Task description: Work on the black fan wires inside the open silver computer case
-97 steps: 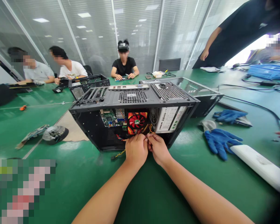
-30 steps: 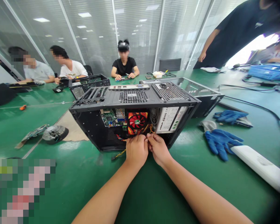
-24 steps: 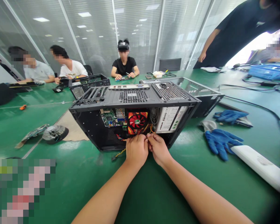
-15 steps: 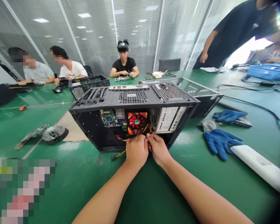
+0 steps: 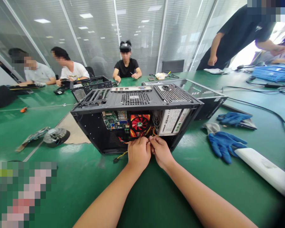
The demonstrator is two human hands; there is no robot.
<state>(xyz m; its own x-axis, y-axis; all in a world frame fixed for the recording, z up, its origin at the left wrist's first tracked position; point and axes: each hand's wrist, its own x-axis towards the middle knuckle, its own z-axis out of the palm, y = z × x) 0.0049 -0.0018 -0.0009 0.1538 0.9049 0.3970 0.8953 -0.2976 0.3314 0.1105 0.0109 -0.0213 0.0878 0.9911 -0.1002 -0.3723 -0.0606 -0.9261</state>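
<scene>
An opened computer case [image 5: 90,126] lies in front of me, its open side facing me. Inside are a green motherboard [image 5: 111,119], a red-and-black cooling fan [image 5: 140,123] and a power supply [image 5: 173,122] with a white label. My left hand [image 5: 139,153] is closed at the lower edge of the opening, around thin coloured cables [image 5: 122,140]. A yellow-and-black cable end [image 5: 120,157] sticks out to its left. Touching it, my right hand [image 5: 161,150] pinches part of the cables between thumb and forefinger. The fingers hide the exact spot they grip.
Blue gloves [image 5: 224,144] and a long white object [image 5: 263,169] lie to the right. On the left are a round metal part [image 5: 55,136] and a small orange item [image 5: 23,110]. More cases [image 5: 91,85] stand behind, with several people around the green table [image 5: 85,183].
My hands stay almost still at the cables. Across the table, the seated person's hands have moved apart; the standing person at right has shifted an arm.
</scene>
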